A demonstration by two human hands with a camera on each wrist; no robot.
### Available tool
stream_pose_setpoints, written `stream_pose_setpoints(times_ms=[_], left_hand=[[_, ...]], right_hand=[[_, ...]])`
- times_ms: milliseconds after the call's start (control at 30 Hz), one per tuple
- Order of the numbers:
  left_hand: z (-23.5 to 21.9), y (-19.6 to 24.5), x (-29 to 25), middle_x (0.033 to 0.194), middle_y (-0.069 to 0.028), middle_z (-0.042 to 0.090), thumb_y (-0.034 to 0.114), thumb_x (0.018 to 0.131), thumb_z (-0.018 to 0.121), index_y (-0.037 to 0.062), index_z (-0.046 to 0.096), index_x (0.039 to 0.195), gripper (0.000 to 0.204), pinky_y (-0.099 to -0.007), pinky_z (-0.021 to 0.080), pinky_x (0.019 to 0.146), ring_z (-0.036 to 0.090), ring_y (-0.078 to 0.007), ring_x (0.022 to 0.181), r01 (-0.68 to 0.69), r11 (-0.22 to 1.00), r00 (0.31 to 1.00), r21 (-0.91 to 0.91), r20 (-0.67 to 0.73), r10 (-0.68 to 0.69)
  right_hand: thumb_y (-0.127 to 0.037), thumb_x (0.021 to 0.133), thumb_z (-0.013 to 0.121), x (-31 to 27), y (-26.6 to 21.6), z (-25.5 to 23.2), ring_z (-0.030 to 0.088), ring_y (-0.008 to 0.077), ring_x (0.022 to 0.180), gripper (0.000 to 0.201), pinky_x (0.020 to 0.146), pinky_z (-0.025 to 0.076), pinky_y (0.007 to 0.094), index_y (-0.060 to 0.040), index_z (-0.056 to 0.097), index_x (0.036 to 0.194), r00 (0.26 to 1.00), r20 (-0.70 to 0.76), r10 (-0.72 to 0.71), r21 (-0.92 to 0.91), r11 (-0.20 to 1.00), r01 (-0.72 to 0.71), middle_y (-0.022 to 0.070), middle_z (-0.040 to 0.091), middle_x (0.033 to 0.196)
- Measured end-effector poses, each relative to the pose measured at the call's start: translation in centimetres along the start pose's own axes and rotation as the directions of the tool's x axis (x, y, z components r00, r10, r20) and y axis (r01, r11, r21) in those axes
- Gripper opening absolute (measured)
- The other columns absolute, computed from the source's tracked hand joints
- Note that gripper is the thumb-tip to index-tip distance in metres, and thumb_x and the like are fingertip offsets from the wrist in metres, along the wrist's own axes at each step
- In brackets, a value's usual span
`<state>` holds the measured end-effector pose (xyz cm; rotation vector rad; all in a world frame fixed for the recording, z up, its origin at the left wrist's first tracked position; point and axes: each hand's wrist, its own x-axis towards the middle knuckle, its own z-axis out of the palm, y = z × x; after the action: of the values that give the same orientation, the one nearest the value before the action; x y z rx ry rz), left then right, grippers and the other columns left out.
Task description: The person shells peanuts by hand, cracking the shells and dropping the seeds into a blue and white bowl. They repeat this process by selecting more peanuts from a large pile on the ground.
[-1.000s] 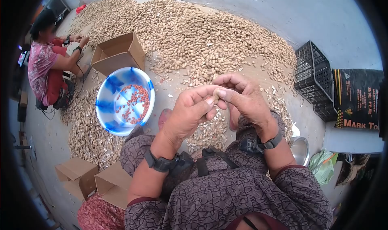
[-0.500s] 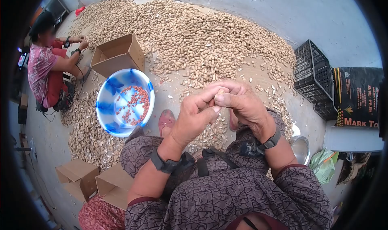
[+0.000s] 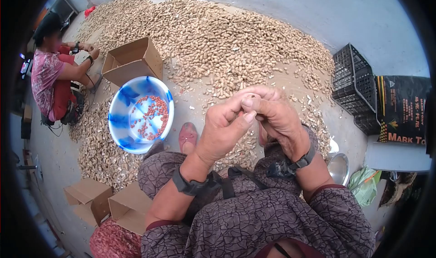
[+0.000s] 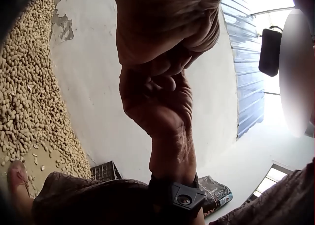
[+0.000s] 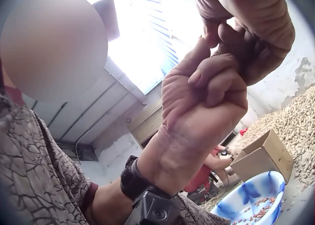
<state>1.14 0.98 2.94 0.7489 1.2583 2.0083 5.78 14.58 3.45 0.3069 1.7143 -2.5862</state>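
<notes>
A blue-and-white basin point(image 3: 119, 130) holding red kernels point(image 3: 156, 112) sits left of the left hand point(image 3: 227, 126), whose fingers curl inward, thumb and fingertips pinching a mostly hidden peanut point(image 3: 252, 96); the right hand's point(image 3: 281, 122) bent fingers and thumb clamp it too, before the peanut heap point(image 3: 218, 40).

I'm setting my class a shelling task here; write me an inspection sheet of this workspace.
Surface: grey floor, strewn with unshelled peanuts and broken shells.
Job's things: blue-and-white basin holding red kernels.
Clutter: cardboard boxes, black crates, printed sack, green bag.
Hands: left hand and right hand meet, apparently pinching a peanut, mostly hidden.
Cables: thin dark cord near another person.
Surroundings: pale, chipped wall behind the heap.
</notes>
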Motion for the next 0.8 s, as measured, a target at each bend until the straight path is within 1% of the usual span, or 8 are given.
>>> stream_pose_setpoints(times_ms=[33,167,233,333,400,533,600,800], left_hand=[[0.1,0.2,0.1,0.097,-0.0054,0.057,0.007,0.086,0.047,-0.0041,0.053,0.11,0.027,-0.0187,0.042,0.066,0.051,-0.0054,0.074,0.015,0.991,1.0,-0.13,0.022,-0.012],[-1.0,-0.2,0.1,0.084,-0.0029,0.058,0.011,0.088,0.046,-0.0026,0.049,0.117,0.032,-0.0144,0.036,0.052,0.044,-0.0015,0.058,0.114,0.967,0.99,-0.23,0.111,-0.091],[-0.5,-0.4,0.3,0.074,0.0002,0.055,0.013,0.089,0.046,-0.0015,0.047,0.12,0.034,-0.0129,0.028,0.044,0.036,0.0006,0.05,0.099,0.97,0.994,-0.22,-0.013,-0.104],[-0.3,-0.4,0.2,0.073,0.0006,0.054,0.013,0.089,0.046,-0.0015,0.047,0.119,0.033,-0.0135,0.03,0.046,0.038,-0.0001,0.053,0.076,0.981,0.991,-0.177,-0.092,-0.094],[0.0,-0.4,0.1,0.071,0.0012,0.053,0.013,0.09,0.045,-0.0014,0.049,0.117,0.031,-0.0137,0.031,0.047,0.039,-0.0003,0.054,0.049,0.985,0.986,-0.165,-0.148,-0.074],[0.1,-1.2,0.1,0.068,0.0026,0.05,0.012,0.09,0.044,-0.0019,0.051,0.113,0.027,-0.0145,0.032,0.05,0.041,-0.0007,0.058,-0.02,0.989,0.971,-0.144,-0.239,-0.015],[0.0,-1.6,0.3,0.068,0.0029,0.049,0.012,0.09,0.044,-0.002,0.051,0.113,0.028,-0.015,0.033,0.05,0.041,-0.0011,0.058,-0.027,0.996,0.97,-0.089,-0.242,0.005],[0.2,-2.2,0.6,0.068,0.0018,0.051,0.01,0.089,0.044,-0.0021,0.052,0.113,0.028,-0.0167,0.036,0.053,0.043,-0.0023,0.06,-0.045,0.999,0.964,0.024,-0.263,0.049]], right_hand=[[-0.016,0.079,0.061,-0.1,-0.4,0.1,0.048,0.0045,0.061,0.022,0.055,0.039,0.0171,0.004,0.062,0.089,1.0,0.0,0.0,0.001,1.0,0.0,0.0023,0.059,0.074],[-0.021,0.082,0.06,-0.4,-1.2,0.3,0.046,0.0026,0.06,0.027,0.055,0.038,0.0157,0.0037,0.062,0.092,0.995,0.092,0.031,-0.004,1.0,-0.031,0.0001,0.058,0.072],[-0.023,0.082,0.06,-0.5,-0.9,0.3,0.046,0.0025,0.06,0.028,0.056,0.038,0.0155,0.0035,0.061,0.093,0.995,0.103,0.02,0.003,1.0,-0.02,-0.0004,0.058,0.072],[-0.024,0.082,0.06,-0.4,-0.7,0.5,0.047,0.0026,0.06,0.028,0.056,0.038,0.0152,0.0025,0.061,0.093,0.998,0.059,-0.031,0.004,1.0,0.03,-0.0001,0.058,0.072],[-0.023,0.082,0.06,-0.4,-0.7,0.6,0.047,0.0026,0.06,0.027,0.053,0.037,0.0148,0.001,0.062,0.093,0.99,-0.103,-0.094,-0.033,0.995,0.091,0.0,0.058,0.072],[-0.023,0.082,0.06,-0.3,-1.0,0.1,0.046,0.0025,0.058,0.023,0.05,0.034,0.0146,-0.001,0.062,0.089,0.989,-0.131,-0.071,-0.146,0.988,0.051,-0.0002,0.058,0.07],[-0.021,0.082,0.06,-0.1,-0.4,-0.4,0.045,0.0021,0.056,0.019,0.047,0.032,0.0142,-0.0025,0.061,0.085,0.998,-0.03,0.056,-0.021,0.998,-0.057,-0.0006,0.058,0.068],[-0.019,0.082,0.06,0.0,-0.5,-0.2,0.046,0.0012,0.051,0.017,0.041,0.033,0.0128,-0.002,0.059,0.082,0.998,-0.067,-0.021,0.004,1.0,0.022,-0.0002,0.057,0.065]])
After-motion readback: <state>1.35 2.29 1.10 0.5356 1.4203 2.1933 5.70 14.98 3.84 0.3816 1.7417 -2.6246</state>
